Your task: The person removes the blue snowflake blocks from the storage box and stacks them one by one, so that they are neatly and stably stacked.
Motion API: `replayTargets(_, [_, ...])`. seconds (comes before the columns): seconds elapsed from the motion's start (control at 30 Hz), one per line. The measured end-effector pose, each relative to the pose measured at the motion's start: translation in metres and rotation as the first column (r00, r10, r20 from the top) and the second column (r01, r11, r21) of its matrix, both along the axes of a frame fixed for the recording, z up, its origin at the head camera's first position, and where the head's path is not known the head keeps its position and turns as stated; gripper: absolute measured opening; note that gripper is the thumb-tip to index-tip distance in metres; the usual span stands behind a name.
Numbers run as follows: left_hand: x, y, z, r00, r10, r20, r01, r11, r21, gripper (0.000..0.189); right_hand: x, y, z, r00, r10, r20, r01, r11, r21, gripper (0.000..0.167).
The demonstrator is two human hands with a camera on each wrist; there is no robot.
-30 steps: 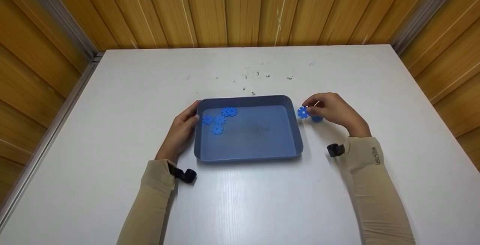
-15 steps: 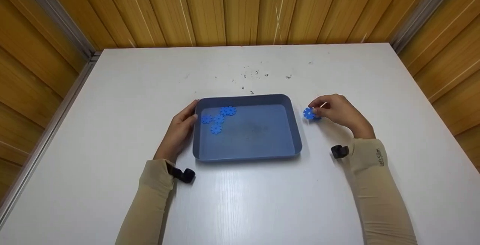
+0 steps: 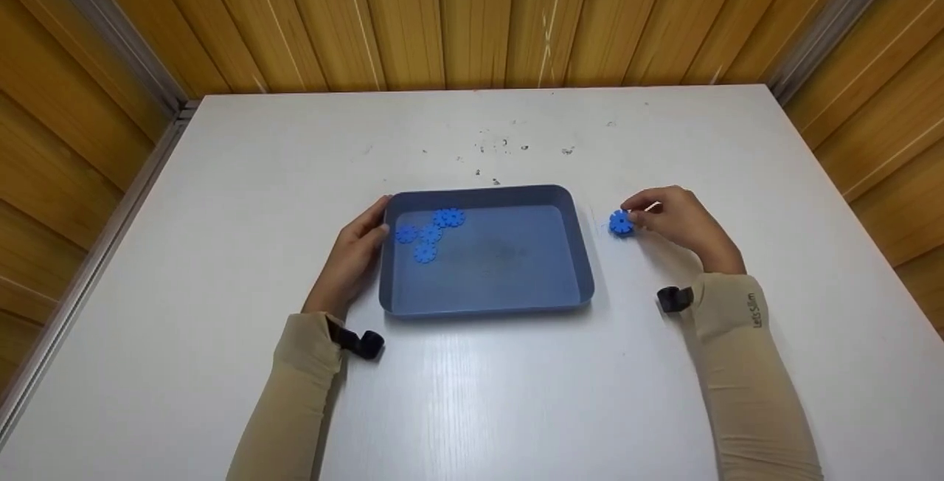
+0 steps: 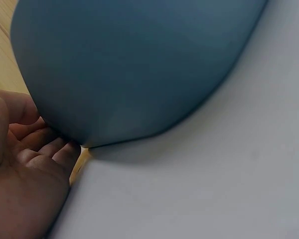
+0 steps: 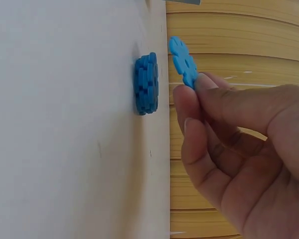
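Note:
My right hand (image 3: pixel 675 223) pinches a thin blue notched disc (image 5: pixel 183 60) between thumb and fingertips. The disc hangs over a short stack of matching blue discs (image 5: pixel 147 83) on the table, with a gap between them in the right wrist view; from the head it hides most of the stack. At the middle of the table, a shallow blue-grey tray (image 3: pixel 509 274) has its left wall held by my left hand (image 3: pixel 352 260), thumb near the rim and fingers along the outside. Several blue notched discs (image 3: pixel 425 253) lie flat in the tray's back left part, some overlapping.
The tray stands between my hands on a white table (image 3: pixel 487 400), left of the stack. Dark specks mark the tabletop behind the tray. Yellow wood-look panels (image 3: pixel 472 23) rise along the table's back and sides.
My right hand has moved right with the pinched disc, from beside the tray's right wall to over the stack. The left hand keeps its place on the tray.

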State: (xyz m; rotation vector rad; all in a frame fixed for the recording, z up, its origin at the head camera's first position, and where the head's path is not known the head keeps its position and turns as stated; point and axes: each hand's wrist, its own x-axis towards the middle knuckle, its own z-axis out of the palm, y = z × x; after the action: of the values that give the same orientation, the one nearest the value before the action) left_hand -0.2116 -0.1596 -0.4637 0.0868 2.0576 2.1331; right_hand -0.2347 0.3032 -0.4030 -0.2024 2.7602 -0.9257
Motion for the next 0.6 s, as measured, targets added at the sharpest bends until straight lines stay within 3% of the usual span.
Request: replayTargets(0.6, [-0.0004,0.0001,-0.0008,1.0,0.002,-0.014,-0.001,0.999,0.037,0.053,-0.0002,0.0034,-0.0028,0.999,-0.026,0.043,0.025,0.999,0.022,0.029])
